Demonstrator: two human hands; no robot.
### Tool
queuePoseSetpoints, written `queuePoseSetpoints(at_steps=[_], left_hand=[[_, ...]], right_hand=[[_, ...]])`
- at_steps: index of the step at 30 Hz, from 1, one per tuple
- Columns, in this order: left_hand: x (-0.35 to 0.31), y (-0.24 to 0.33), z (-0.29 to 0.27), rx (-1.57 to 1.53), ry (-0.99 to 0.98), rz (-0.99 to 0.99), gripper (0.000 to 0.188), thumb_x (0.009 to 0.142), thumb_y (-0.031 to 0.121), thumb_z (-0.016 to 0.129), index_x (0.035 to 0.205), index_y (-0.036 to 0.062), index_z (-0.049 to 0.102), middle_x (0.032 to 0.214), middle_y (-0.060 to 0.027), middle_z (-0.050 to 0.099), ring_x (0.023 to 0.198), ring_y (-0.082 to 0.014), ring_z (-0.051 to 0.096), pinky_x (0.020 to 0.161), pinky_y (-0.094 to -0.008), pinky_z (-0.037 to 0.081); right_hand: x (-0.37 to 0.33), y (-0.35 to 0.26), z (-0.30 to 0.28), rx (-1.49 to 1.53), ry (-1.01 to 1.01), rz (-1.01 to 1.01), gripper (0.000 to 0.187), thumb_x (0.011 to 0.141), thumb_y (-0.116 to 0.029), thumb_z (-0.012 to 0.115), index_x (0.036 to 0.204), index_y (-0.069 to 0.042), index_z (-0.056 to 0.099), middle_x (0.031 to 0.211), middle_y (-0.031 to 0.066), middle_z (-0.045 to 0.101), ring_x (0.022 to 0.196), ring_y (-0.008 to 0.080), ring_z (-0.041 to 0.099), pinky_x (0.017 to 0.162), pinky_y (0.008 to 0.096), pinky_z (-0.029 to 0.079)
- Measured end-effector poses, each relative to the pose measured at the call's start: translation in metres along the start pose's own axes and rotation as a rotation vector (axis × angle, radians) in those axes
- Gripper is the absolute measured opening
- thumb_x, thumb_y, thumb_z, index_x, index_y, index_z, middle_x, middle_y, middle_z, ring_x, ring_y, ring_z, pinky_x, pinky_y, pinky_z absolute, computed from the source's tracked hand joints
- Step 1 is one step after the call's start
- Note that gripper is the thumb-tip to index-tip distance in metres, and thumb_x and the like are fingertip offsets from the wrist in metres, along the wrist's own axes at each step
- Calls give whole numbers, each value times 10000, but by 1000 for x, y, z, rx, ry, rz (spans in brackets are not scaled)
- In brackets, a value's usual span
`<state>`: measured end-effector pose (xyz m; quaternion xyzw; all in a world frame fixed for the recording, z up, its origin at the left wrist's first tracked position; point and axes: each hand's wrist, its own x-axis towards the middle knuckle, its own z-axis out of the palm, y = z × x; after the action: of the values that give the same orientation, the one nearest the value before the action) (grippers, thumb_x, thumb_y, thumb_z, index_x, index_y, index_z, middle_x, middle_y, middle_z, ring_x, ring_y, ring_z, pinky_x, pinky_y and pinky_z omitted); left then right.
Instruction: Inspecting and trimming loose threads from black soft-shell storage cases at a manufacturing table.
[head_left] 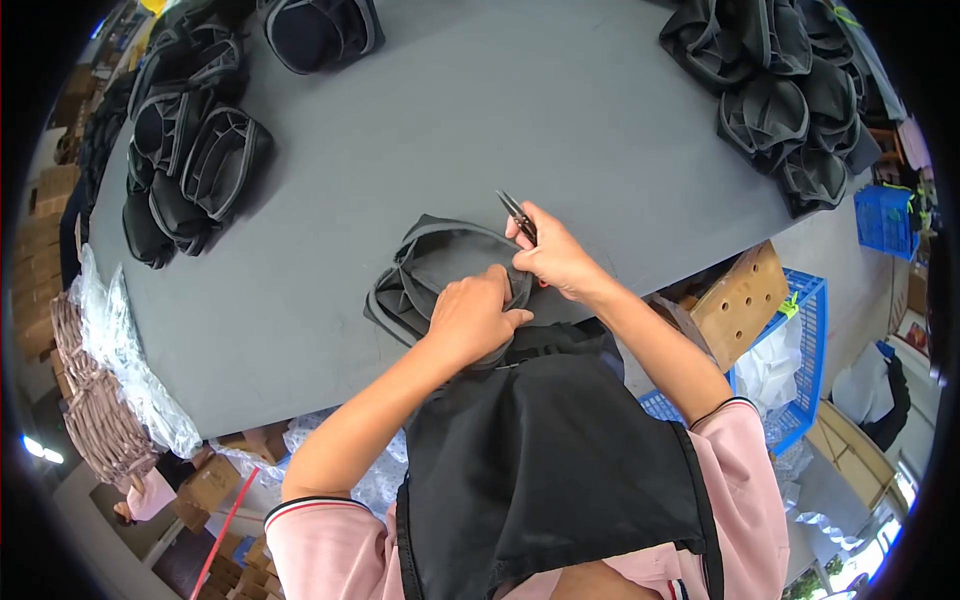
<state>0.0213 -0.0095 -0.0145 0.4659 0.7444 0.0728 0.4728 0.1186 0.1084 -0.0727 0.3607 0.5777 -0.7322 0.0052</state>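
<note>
A dark grey fabric pouch (452, 246) lies on the table right in front of me, its opening facing up and its inner folds showing. My left hand (472, 312) grips the pouch's near right edge, with the fingers reaching over the rim. Thread snips (519, 219) stick out of my right hand (556, 256), their blades pointing up and to the left, away from the cloth. The fingertips of that hand are bent close to the pouch's right rim. Whether they also pinch the cloth is hard to see. A small orange-red spot shows beneath the right hand.
A grey table (300, 330) spreads before me. Black pouches (215, 165) are heaped at the left, more pouches (765, 115) at the right, and one pouch (322, 32) sits at the far edge. Right of me stand a holed brown board (748, 305) and a blue crate (812, 350).
</note>
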Motion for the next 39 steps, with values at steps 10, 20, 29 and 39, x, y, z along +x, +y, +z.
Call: queuePoseSetpoints(at_steps=[10, 20, 29, 39], left_hand=[[17, 1, -3, 129, -155, 346, 186, 754, 104, 624, 805, -19, 494, 842, -221, 596, 816, -387, 564, 710, -471, 441], [3, 2, -28, -361, -135, 264, 261, 782, 143, 656, 925, 45, 461, 737, -90, 543, 697, -227, 519, 673, -355, 425], [-4, 11, -30, -301, -130, 176, 244, 743, 130, 695, 830, 20, 494, 664, -62, 541, 626, -187, 486, 627, -332, 411], [-5, 5, -34, -426, -144, 232, 267, 708, 107, 713, 797, 11, 480, 613, -31, 438, 595, -141, 410, 569, -312, 363]], right_hand=[[1, -24, -7, 2, 4, 51, 231, 736, 9, 605, 921, -32, 474, 662, -33, 406, 523, 58, 374, 430, 236, 310], [-97, -12, -6, -196, 456, -292, 284, 821, -119, 631, 1071, -57, 511, 767, 55, 557, 705, 120, 544, 623, 265, 446], [-133, -20, -13, -617, 428, -577, 243, 714, -72, 691, 939, -72, 599, 825, 61, 555, 639, 210, 552, 605, 311, 454], [-117, -19, 1, -684, 468, -727, 227, 709, -89, 690, 919, -70, 606, 790, 52, 548, 572, 226, 536, 541, 326, 426]])
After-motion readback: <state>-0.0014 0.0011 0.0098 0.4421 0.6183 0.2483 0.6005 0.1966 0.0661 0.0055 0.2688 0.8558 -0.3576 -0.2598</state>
